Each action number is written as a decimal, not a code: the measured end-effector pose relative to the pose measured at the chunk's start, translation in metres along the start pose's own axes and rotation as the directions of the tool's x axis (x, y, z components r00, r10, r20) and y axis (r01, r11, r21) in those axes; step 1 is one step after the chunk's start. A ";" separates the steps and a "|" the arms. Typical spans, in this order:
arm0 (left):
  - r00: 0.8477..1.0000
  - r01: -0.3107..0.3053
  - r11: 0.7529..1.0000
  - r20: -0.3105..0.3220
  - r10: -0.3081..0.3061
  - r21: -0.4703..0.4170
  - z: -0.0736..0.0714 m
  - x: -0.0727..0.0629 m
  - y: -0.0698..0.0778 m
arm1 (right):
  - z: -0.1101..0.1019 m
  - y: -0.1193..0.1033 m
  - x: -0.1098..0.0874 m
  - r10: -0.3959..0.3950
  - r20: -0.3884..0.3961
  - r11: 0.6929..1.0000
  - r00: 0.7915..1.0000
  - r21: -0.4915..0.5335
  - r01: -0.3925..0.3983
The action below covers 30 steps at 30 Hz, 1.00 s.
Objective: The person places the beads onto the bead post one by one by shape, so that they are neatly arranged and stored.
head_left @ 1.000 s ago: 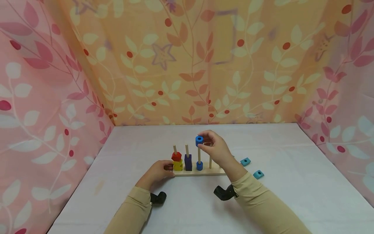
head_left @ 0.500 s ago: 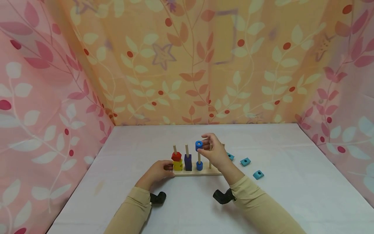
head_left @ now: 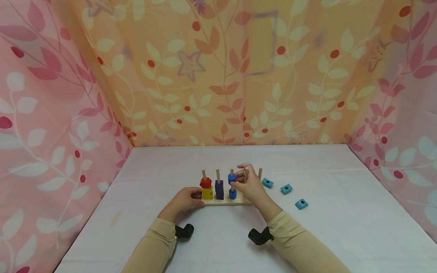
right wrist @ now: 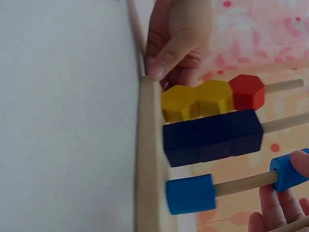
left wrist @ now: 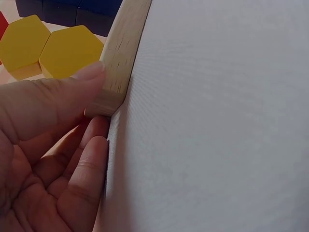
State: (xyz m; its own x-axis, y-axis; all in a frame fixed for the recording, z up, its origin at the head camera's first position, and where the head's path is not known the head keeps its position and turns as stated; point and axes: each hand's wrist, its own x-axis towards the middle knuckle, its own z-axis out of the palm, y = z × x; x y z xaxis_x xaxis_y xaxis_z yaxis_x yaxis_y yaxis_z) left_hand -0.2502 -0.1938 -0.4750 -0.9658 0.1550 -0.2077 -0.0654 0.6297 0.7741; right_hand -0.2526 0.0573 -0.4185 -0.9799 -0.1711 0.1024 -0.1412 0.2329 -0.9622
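Note:
My left hand (head_left: 182, 201) grips the left end of a wooden peg board (head_left: 225, 203), its thumb on the edge in the left wrist view. My right hand (head_left: 255, 189) pinches a blue cylindrical bead (right wrist: 289, 171) that is threaded partway down the third peg. Below it, another blue bead (right wrist: 190, 194) sits at the base of that peg, with bare peg between the two. On the first peg, two yellow hexagonal blocks (right wrist: 179, 103) carry a red block (right wrist: 247, 92). Dark blue square blocks (right wrist: 212, 137) are stacked on the second peg.
Right of the board, three teal blocks with holes (head_left: 286, 189) lie on the white-covered table (head_left: 136, 242). Two more pegs (head_left: 260, 173) rise beside and behind my right hand. Patterned curtains (head_left: 191, 106) surround the table at the back and sides.
My right hand has lowered the blue bead from the top of the third peg to partway down it. The left hand has stayed at the board's end.

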 end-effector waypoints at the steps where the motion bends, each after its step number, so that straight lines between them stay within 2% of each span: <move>1: 1.000 -0.002 1.000 -0.002 0.002 0.003 0.000 0.000 0.000 | 0.001 0.001 -0.001 0.001 0.001 1.000 1.000 -0.001 -0.001; 6: 1.000 -0.009 1.000 -0.010 0.009 0.012 0.001 0.000 0.001 | 0.005 0.018 0.000 -0.001 -0.011 1.000 1.000 -0.026 0.000; 13: 1.000 -0.010 1.000 -0.008 0.010 0.005 0.001 -0.001 0.001 | 0.010 0.036 0.002 -0.016 -0.006 1.000 1.000 0.005 0.016; 19: 1.000 -0.019 1.000 -0.015 0.019 0.009 0.000 -0.002 0.002 | 0.011 0.038 -0.001 0.033 -0.020 0.999 0.999 -0.039 -0.034; 30: 1.000 -0.008 1.000 -0.016 0.009 0.008 0.000 -0.003 0.004 | 0.010 0.037 -0.003 0.052 -0.021 0.997 0.998 -0.061 -0.053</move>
State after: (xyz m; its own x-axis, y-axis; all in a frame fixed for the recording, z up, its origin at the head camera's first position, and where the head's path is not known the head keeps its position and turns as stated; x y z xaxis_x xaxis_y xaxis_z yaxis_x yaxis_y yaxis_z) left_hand -0.2473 -0.1919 -0.4717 -0.9704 0.1479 -0.1912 -0.0552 0.6346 0.7709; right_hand -0.2532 0.0565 -0.4566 -0.9886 -0.1390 0.0575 -0.0973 0.2992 -0.9492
